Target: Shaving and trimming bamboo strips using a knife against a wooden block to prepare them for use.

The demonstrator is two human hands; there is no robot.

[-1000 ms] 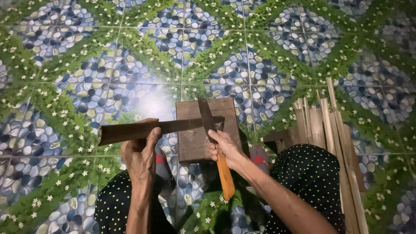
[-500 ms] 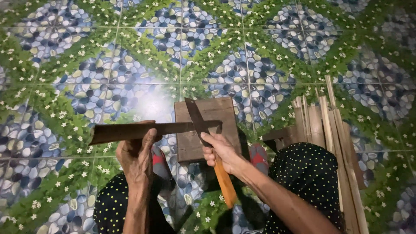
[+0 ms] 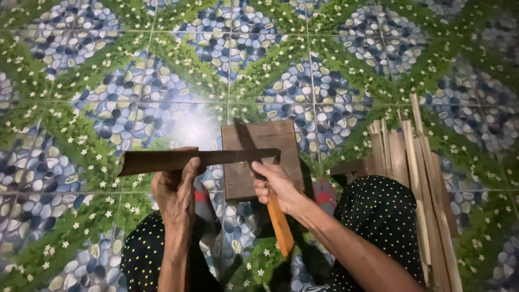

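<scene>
My left hand grips a long flat brown strip of wood or bamboo and holds it level, its right end resting over a square wooden block on the floor. My right hand is closed round a knife with an orange handle. The dark blade points up and away across the strip, near the strip's right end over the block.
A bundle of split pale wooden strips lies on the floor at my right knee. My legs in black cloth with small yellow dots frame the bottom. The floor is tiled with a pebble and green leaf pattern.
The knife blade has shifted left along the strip, from near its right end toward the middle of the block. Both hands keep their hold.
</scene>
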